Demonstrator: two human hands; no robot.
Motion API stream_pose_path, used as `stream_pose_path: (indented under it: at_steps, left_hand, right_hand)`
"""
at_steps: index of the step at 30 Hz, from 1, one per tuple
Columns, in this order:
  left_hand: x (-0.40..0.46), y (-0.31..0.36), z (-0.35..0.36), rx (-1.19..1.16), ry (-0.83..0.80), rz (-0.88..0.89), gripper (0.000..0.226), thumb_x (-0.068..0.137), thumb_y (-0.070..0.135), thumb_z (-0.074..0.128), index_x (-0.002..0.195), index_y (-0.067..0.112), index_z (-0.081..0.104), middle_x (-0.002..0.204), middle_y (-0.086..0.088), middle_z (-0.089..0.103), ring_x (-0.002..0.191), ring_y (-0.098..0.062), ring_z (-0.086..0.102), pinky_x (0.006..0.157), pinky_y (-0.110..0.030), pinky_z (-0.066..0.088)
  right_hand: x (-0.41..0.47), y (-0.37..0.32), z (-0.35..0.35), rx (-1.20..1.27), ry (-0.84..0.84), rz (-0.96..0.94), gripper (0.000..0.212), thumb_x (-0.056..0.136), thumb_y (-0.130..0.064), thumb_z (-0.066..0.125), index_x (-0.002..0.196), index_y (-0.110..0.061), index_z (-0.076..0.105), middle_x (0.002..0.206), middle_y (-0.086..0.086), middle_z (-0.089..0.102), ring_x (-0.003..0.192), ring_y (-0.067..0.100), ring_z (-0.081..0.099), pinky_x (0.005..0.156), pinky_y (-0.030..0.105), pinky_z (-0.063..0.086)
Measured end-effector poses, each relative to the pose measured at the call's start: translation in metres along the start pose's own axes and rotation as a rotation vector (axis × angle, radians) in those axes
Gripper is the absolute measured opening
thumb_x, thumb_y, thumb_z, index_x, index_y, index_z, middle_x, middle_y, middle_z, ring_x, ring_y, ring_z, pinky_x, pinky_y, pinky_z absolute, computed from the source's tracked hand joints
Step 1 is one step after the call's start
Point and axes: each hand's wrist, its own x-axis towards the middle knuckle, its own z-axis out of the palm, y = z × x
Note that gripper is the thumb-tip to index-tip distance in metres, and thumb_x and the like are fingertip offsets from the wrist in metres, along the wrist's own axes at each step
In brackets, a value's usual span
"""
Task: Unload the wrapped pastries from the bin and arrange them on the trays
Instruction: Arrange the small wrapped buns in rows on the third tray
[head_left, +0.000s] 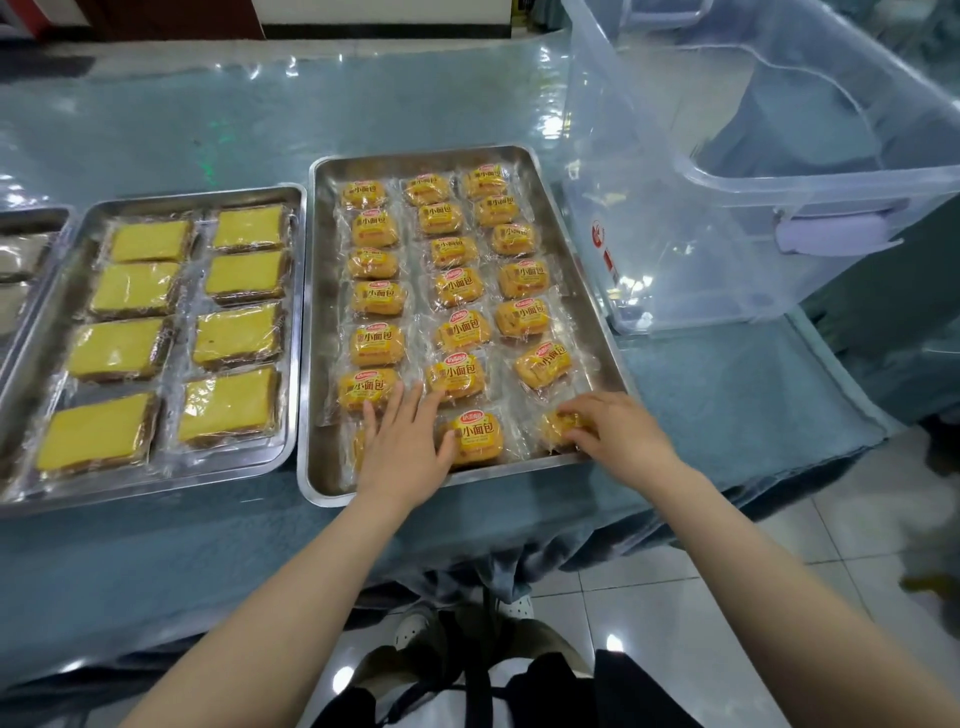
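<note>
**Trays counted, left to right**

Counter (156, 561) covered in blue-grey cloth under a clear plastic sheet. Three steel trays on it, plus one bin.

Far-left tray (31, 218): only a corner in view, contents blurred, cannot count.

Middle tray (83, 223): eight flat yellow cakes (119, 348), each in clear wrap, two columns of four, lying flat and close together.

Right tray (322, 322): small wrapped buns (378, 345), orange-yellow with red-and-yellow labels, in three columns. Left column: six clear, a seventh mostly hidden under the left hand. Middle column: seven. Right column: six clear, a seventh under the right hand. Twenty-one in all, if the two hidden ones are counted.

Left hand (402, 447): fingers straight and spread, lying flat over the near-left corner of the right tray, fingertips touching the sixth bun of the left column, thumb against the near bun of the middle column (475, 435). Holds nothing; it presses or rests only.

Right hand (618, 434): fingers curled down over the near-right bun (558, 425), pinching it at the tray's near-right corner. Bun blurred, label unreadable.

Clear plastic bin (727, 218): stands on the counter just right of the right tray, tilted slightly, red-and-white sticker on its near wall. No buns visible inside it.

Below: tiled floor, person's legs and shoes.
</note>
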Motion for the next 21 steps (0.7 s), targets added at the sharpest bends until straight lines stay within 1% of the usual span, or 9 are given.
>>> stream_pose_path:
  at_steps: [4,8,10,12,14,16,18,19,21]
  left_hand:
    - [0.004,-0.003,0.003,0.059,-0.071,-0.008,0.068,0.089,0.063,0.019,0.149,0.032,0.009,0.159,-0.001,0.004,0.144,-0.019,-0.012,0.107,-0.048,-0.018]
    - [0.006,-0.005,0.005,0.058,-0.085,-0.004,0.072,0.086,0.068,0.015,0.149,0.034,0.010,0.159,0.000,0.004,0.143,-0.018,-0.013,0.106,-0.048,-0.019]
    - [0.006,-0.006,0.006,0.052,-0.078,-0.002,0.075,0.083,0.070,0.013,0.149,0.034,0.011,0.159,0.000,0.005,0.143,-0.018,-0.012,0.106,-0.048,-0.019]
    - [0.007,-0.006,0.007,0.041,-0.073,-0.004,0.076,0.082,0.070,0.013,0.149,0.034,0.012,0.159,0.000,0.006,0.144,-0.018,-0.012,0.107,-0.048,-0.019]
    - [0.007,-0.006,0.007,0.045,-0.078,-0.009,0.077,0.082,0.071,0.012,0.149,0.034,0.011,0.159,0.001,0.005,0.144,-0.017,-0.012,0.107,-0.048,-0.019]
    - [0.008,-0.006,0.007,0.057,-0.091,-0.013,0.076,0.083,0.071,0.013,0.149,0.034,0.008,0.159,0.001,0.003,0.143,-0.018,-0.013,0.108,-0.049,-0.018]
    - [0.008,-0.006,0.006,0.068,-0.106,-0.011,0.075,0.085,0.070,0.016,0.149,0.034,0.004,0.159,0.001,0.001,0.143,-0.019,-0.014,0.108,-0.050,-0.017]
    - [0.008,-0.005,0.006,0.071,-0.116,-0.008,0.075,0.085,0.070,0.017,0.149,0.034,0.003,0.158,0.001,-0.001,0.143,-0.019,-0.015,0.108,-0.050,-0.017]
    - [0.008,-0.005,0.005,0.074,-0.141,-0.004,0.076,0.085,0.071,0.017,0.149,0.035,-0.002,0.158,0.002,-0.005,0.142,-0.019,-0.019,0.108,-0.050,-0.018]
  right_hand:
    - [0.006,-0.012,0.007,0.109,0.136,-0.009,0.017,0.089,-0.019,0.061,0.105,-0.018,0.066,0.105,-0.006,0.057,0.097,0.016,0.054,0.079,0.023,0.038]
    - [0.004,-0.019,0.018,0.108,0.227,-0.050,0.008,0.085,-0.011,0.064,0.092,-0.016,0.063,0.096,-0.009,0.051,0.092,0.016,0.052,0.072,0.025,0.039]
    - [0.004,-0.016,0.017,0.059,0.227,-0.033,0.012,0.082,-0.014,0.068,0.092,-0.019,0.063,0.101,-0.007,0.054,0.098,0.017,0.050,0.078,0.027,0.041]
    - [0.005,-0.013,0.014,0.037,0.225,-0.013,0.024,0.079,-0.023,0.071,0.102,-0.021,0.063,0.113,-0.004,0.053,0.111,0.018,0.047,0.092,0.028,0.039]
    - [0.008,-0.016,0.012,0.047,0.255,-0.056,0.040,0.082,-0.032,0.068,0.120,-0.023,0.057,0.137,-0.001,0.045,0.132,0.020,0.033,0.107,0.032,0.026]
    - [0.013,-0.021,0.013,-0.002,0.247,-0.123,0.054,0.090,-0.033,0.058,0.140,-0.027,0.039,0.156,-0.001,0.019,0.145,0.019,0.003,0.114,0.037,0.008]
    - [0.023,-0.022,0.016,-0.161,0.137,-0.174,0.070,0.093,-0.041,0.051,0.150,-0.031,0.012,0.158,-0.003,-0.009,0.142,0.018,-0.021,0.115,0.042,-0.003]
    - [0.029,-0.022,0.018,-0.250,0.056,-0.200,0.078,0.092,-0.047,0.050,0.150,-0.033,0.001,0.156,-0.002,-0.019,0.140,0.020,-0.027,0.116,0.046,-0.006]
    - [0.042,-0.021,0.021,-0.374,-0.066,-0.256,0.090,0.087,-0.058,0.050,0.147,-0.037,-0.014,0.153,0.001,-0.031,0.135,0.024,-0.037,0.112,0.052,-0.014]
